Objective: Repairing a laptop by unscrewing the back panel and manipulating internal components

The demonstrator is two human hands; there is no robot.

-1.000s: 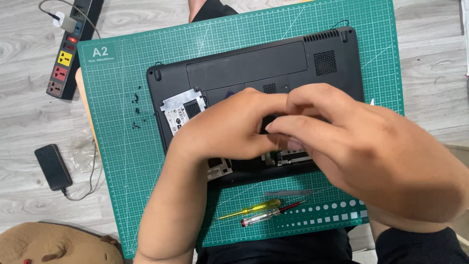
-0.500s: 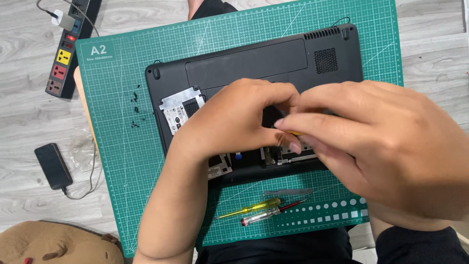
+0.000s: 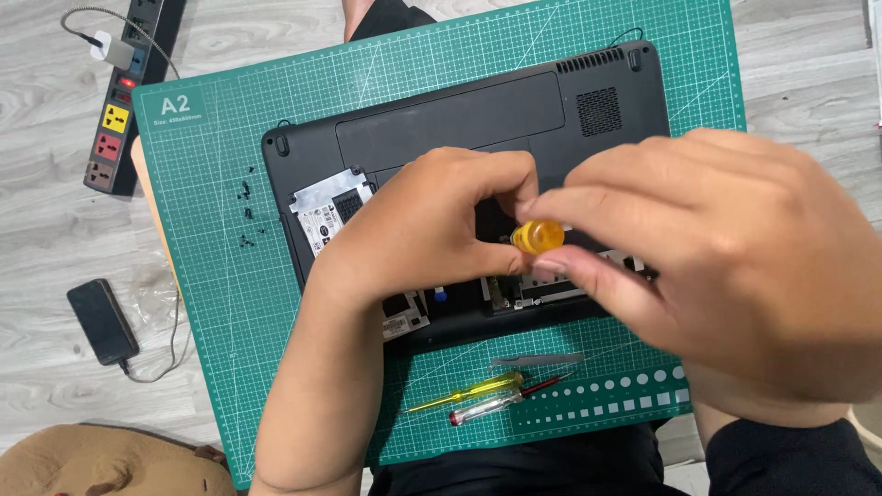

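hands on a screwdriver over an opened laptop

a black laptop [image 3: 478,129] lies bottom-up on a green cutting mat [image 3: 220,303], which rests on a grey wood floor. near its front edge a cover is off and the inner parts show. both hands meet over that open bay. the right hand [image 3: 735,276] is closed around a small screwdriver [image 3: 537,236] with a yellow handle, pinching the handle between thumb and fingertips; only the butt of the handle shows, the shaft and tip are hidden under the hands. the left hand [image 3: 441,230] is curled beside it, fingertips touching or just beside the handle; whether it grips the tool or only steadies it cannot be told.

on the mat left of the laptop lie a few tiny black screws [image 3: 245,216], loose and apart. near the front edge of the mat lie two more screwdrivers [image 3: 482,397] and grey tweezers [image 3: 537,360]. off the mat to the left are a power strip [image 3: 124,92] and a dark phone [image 3: 101,321] on its cable.

as a judgement: the tip is out of sight, so it may slip out of a screw head and scratch the board or round the head. the loose screws sit unguarded close to the left forearm; a sweep of that arm could scatter them onto the floor.
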